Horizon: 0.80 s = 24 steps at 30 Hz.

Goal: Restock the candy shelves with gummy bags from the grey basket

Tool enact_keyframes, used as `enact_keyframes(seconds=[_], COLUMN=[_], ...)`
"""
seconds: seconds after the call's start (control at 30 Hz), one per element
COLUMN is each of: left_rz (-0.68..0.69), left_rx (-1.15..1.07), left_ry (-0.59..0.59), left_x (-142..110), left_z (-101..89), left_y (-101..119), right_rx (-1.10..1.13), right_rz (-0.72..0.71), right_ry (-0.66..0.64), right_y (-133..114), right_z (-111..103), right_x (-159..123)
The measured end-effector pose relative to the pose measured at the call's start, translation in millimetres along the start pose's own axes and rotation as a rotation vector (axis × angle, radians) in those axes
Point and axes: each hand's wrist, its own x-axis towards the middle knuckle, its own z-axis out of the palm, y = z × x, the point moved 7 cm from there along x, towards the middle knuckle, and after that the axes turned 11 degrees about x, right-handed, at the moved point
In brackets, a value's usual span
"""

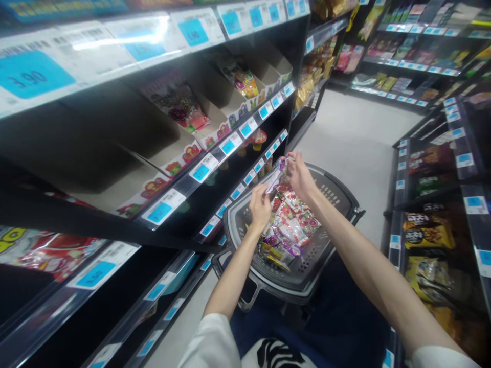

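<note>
Between my two hands is a purple and white candy packet (276,179), held over a grey basket (284,286). My left hand (261,207) grips its lower left end, the fingers curled in. At the upper right end, my right hand (300,176) pinches the packet between thumb and fingers. Below them, several shiny candy packets (293,230) in red, white, purple and yellow lie heaped in the basket. The packet's print is too blurred to read.
At the left, a shelf with blue price tags (203,166) carries cardboard trays; a red candy bag (187,112) and a yellow candy bag (245,82) lie in them. Snack bags (427,230) fill the right shelf. Grey floor (356,122) runs between.
</note>
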Motion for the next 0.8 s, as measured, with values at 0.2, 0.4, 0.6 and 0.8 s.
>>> enact_keyframes(seconds=[0.2,0.4,0.6,0.8], left_rz=[-0.556,-0.74,-0.74,-0.662], left_rx=[-0.396,-0.669,-0.677,-0.51], left_ry=[-0.072,-0.148,-0.123,-0.117], left_x=[-8,-13,-12,-7], left_z=[24.6,43.1,40.0,32.0], left_y=[-45,-58,-55,-48], right_rx=[0.157,0.109,0.113,0.059], right_rz=[-0.078,-0.054,-0.023,0.052], right_ry=[0.155,0.321,0.339,0.273], right_y=[7,10,9,17], right_z=[-17,-28,-29,-29], right_x=[6,2,2,5])
